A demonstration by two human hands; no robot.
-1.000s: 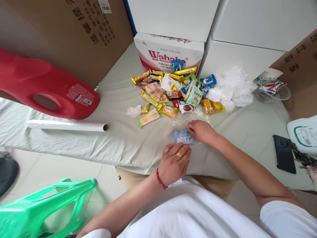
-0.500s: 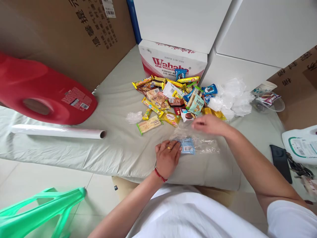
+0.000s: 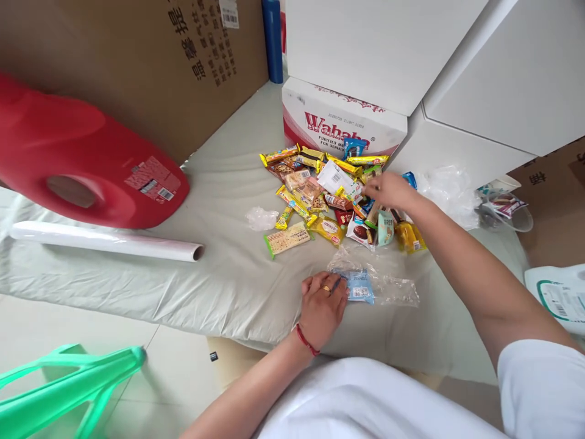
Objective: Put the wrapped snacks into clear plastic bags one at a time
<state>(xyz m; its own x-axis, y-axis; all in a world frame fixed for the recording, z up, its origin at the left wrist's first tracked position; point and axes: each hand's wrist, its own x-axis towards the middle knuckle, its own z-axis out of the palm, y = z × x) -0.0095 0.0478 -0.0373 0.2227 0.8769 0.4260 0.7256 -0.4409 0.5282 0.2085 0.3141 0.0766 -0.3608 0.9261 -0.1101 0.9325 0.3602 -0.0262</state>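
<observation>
My left hand (image 3: 323,302) rests low on the cloth-covered surface, fingers curled over the left end of a clear plastic bag (image 3: 397,291). A light-blue packet (image 3: 360,286) lies in or under that bag, right beside my fingertips. My right hand (image 3: 388,190) reaches into a heap of wrapped snacks, its bent fingers at the right edge of a white packet (image 3: 336,175); what they grip is hidden. Below this hand are a mint-green packet (image 3: 385,227) and a white packet with a chocolate cake picture (image 3: 361,233). A flat cracker packet (image 3: 287,239) lies at the heap's front left.
A Wahaha carton (image 3: 342,116) stands behind the heap. Crumpled clear plastic (image 3: 450,195) lies to the right, a small clump (image 3: 261,218) to the left. Further left are a film roll (image 3: 107,241) and a red jug (image 3: 91,158). A green stool (image 3: 68,384) stands on the floor.
My right hand has moved from above the clear bag up into the snack heap. The mint-green packet has slid down toward the front. My left hand stays at the bag; the view has shifted.
</observation>
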